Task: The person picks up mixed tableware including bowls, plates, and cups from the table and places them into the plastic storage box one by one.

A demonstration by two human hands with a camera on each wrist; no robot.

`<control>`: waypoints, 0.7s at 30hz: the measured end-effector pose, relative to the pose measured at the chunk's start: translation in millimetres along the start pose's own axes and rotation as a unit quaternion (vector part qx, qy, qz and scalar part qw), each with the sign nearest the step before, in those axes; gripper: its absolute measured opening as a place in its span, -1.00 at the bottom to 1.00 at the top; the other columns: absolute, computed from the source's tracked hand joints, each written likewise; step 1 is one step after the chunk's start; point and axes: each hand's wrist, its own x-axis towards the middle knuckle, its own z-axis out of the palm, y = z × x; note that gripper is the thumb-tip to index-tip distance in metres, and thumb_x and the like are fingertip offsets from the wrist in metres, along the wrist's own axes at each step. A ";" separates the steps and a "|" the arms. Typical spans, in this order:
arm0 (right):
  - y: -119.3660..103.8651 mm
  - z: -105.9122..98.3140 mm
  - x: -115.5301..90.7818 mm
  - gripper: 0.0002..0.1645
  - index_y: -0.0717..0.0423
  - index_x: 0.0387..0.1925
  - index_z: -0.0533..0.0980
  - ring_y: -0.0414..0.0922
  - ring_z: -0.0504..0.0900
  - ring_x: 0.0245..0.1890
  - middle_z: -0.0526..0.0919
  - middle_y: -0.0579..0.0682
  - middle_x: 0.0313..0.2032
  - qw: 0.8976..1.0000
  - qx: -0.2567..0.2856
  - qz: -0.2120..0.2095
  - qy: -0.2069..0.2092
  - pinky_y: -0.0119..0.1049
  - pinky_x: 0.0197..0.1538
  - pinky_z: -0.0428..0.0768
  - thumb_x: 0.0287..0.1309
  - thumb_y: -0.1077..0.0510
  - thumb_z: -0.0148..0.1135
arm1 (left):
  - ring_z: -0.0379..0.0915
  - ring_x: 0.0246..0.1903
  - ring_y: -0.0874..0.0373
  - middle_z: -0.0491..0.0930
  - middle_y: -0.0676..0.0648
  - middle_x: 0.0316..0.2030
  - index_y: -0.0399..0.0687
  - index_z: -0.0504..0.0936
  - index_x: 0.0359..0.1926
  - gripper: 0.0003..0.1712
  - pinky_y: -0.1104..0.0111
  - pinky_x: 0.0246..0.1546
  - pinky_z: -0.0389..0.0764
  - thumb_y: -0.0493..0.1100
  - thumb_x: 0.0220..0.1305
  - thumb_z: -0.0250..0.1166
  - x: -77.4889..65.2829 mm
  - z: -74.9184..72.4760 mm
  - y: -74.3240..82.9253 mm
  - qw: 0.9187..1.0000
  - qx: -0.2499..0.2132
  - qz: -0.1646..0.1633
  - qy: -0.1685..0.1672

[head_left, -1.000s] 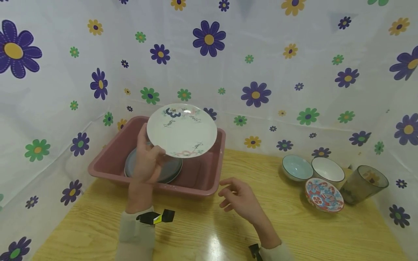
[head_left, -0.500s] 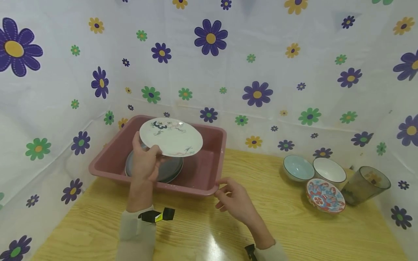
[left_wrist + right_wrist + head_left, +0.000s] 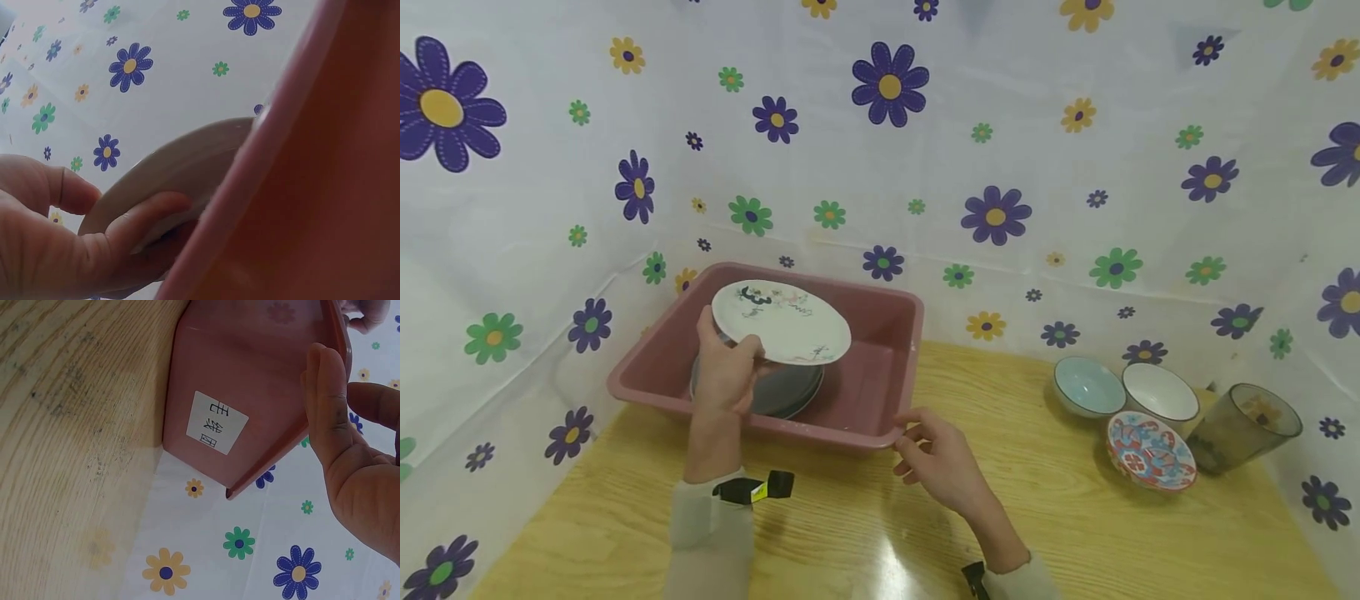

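In the head view my left hand (image 3: 724,367) grips a white plate (image 3: 782,325) by its left edge, thumb on top. Floral decoration runs round the plate, which tilts above a pink plastic basin (image 3: 880,375). The left wrist view shows fingers under the plate's pale underside (image 3: 206,150). Inside the basin lies a dark grey round plate (image 3: 790,392), partly hidden by my left hand and the white plate. At the basin's near right corner my right hand (image 3: 943,462) holds the rim between finger and thumb.
To the right stand a light blue bowl (image 3: 1088,387), a white bowl (image 3: 1161,392), a red-and-blue patterned bowl (image 3: 1150,450) and a tinted glass tumbler (image 3: 1243,429). A flowered sheet (image 3: 925,167) hangs behind the wooden table (image 3: 1000,500). A label (image 3: 217,423) marks the basin's side.
My left hand has lowered the white plate leftward and tilted it flatter over the basin. The right hand has moved slightly left and taken hold of the basin's corner rim.
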 end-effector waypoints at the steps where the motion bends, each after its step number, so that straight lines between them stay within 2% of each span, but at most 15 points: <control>1: 0.4 0.0 0.1 -0.69 0.20 0.10 0.52 0.14 0.71 -0.45 0.67 0.15 -0.31 1.000 -0.001 0.001 0.001 -0.27 -0.43 0.70 0.35 0.28 0.14 | 0.28 0.20 -0.12 -0.13 -0.21 0.50 0.25 -0.48 0.55 0.14 0.10 0.06 0.55 -0.57 0.14 -0.15 1.2 -1.1 -0.5 1.000 0.007 0.000 0.003; 5: -0.1 0.0 -0.4 -0.68 0.20 0.10 0.52 0.05 0.71 -0.46 0.67 0.13 -0.31 1.000 0.000 0.002 0.002 -0.26 -0.42 0.70 0.35 0.27 0.14 | 0.28 0.20 -0.11 -0.11 -0.21 0.49 0.24 -0.52 0.54 0.14 0.09 0.07 0.55 -0.56 0.14 -0.16 5.5 -7.0 -1.4 1.000 0.025 0.001 0.012; 9: -0.3 0.0 -0.6 -0.67 0.20 0.13 0.50 0.06 0.71 -0.45 0.68 0.12 -0.29 1.000 0.008 0.003 0.001 -0.24 -0.41 0.71 0.36 0.27 0.12 | 0.29 0.22 -0.14 -0.08 -0.24 0.48 0.26 -0.50 0.53 0.12 0.07 0.07 0.53 -0.56 0.16 -0.15 7.4 -12.3 -1.1 0.999 0.042 0.004 0.017; 13: -0.9 -0.2 -1.0 -0.64 0.20 0.16 0.49 0.06 0.72 -0.43 0.68 0.15 -0.26 1.000 0.008 0.007 -0.001 -0.23 -0.40 0.71 0.39 0.24 0.10 | 0.33 0.20 -0.16 -0.04 -0.30 0.46 0.23 -0.47 0.52 0.10 0.16 -0.02 0.61 -0.58 0.15 -0.16 9.5 -15.8 -1.9 0.998 0.057 0.007 0.021; 17: -1.0 0.8 -1.1 -0.66 0.19 0.15 0.50 0.03 0.71 -0.44 0.68 0.17 -0.24 1.000 0.007 0.011 0.005 -0.24 -0.40 0.71 0.41 0.19 0.11 | 0.34 0.16 -0.14 -0.05 -0.33 0.44 0.20 -0.47 0.50 0.09 0.23 -0.11 0.67 -0.59 0.13 -0.18 12.4 -19.3 -3.2 0.998 0.058 -0.003 0.028; 21: -0.6 4.5 -1.3 -0.69 0.21 0.10 0.52 0.05 0.71 -0.45 0.68 0.15 -0.30 1.000 0.007 0.009 0.021 -0.26 -0.43 0.71 0.40 0.20 0.13 | 0.33 0.18 -0.15 -0.07 -0.34 0.43 0.20 -0.50 0.50 0.11 0.18 -0.09 0.65 -0.59 0.11 -0.18 14.7 -22.8 -4.6 0.998 0.049 -0.014 0.029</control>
